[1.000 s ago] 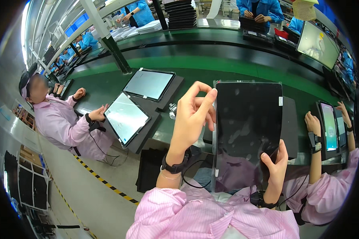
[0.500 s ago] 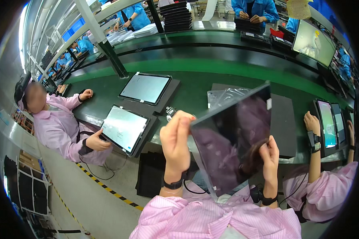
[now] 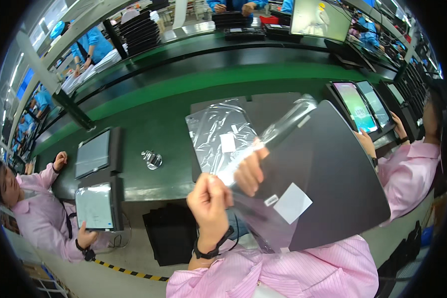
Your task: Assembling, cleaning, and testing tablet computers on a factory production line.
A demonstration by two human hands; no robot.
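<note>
A large dark grey tablet (image 3: 342, 179) is tilted in front of my chest, its back toward me, with a white square label (image 3: 293, 202) near its left side. Clear plastic film (image 3: 285, 119) extends past its left edge, crinkled and shiny. My left hand (image 3: 209, 201) is closed in a pinch on the film at the lower left. Just above and to the right, my right hand (image 3: 251, 171) has its fingers curled at the film by the tablet's edge; it is slightly blurred, and the tablet hides my right forearm.
On the green bench, a clear plastic bag (image 3: 218, 131) lies over dark boards behind the tablet. Left of it sits a small shiny metallic item (image 3: 152, 160). Co-workers flank me: two tablets (image 3: 94, 206) at left, lit tablets (image 3: 355, 107) at right. Black sheets (image 3: 169, 233) are below the bench edge.
The tablet has been turned from its glossy dark screen to its grey back. My right hand has moved from its right side to the film at its left. My view has swung right.
</note>
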